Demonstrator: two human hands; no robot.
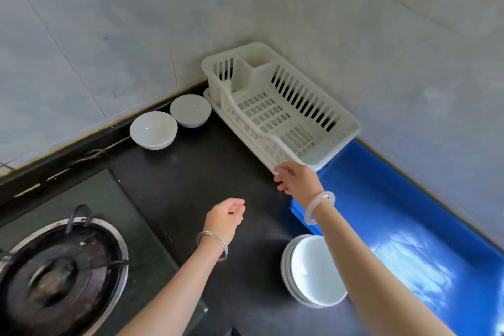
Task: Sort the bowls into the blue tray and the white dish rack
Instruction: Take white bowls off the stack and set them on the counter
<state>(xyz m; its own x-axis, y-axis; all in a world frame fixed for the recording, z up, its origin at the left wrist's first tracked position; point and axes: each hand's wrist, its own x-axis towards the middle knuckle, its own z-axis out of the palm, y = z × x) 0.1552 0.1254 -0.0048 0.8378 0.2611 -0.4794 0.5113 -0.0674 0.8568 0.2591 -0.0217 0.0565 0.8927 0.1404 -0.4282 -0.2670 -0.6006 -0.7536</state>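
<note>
Two white bowls stand upright on the dark counter by the back wall, one on the left (153, 129) and one (190, 109) beside the rack. The white dish rack (346, 128) sits in the corner with nothing in it. A blue tray (395, 215) lies along the right wall. A stack of white bowls (313, 271) rests near its front left edge, partly hidden by my right forearm. My right hand (297, 179) touches the rack's near corner, fingers apart. My left hand (227, 217) hovers over the counter, loosely curled and holding nothing.
A gas stove with a dark round burner (54, 278) fills the lower left. Tiled walls close in the counter behind and to the right. Bare dark counter (207, 172) lies between the bowls and my hands.
</note>
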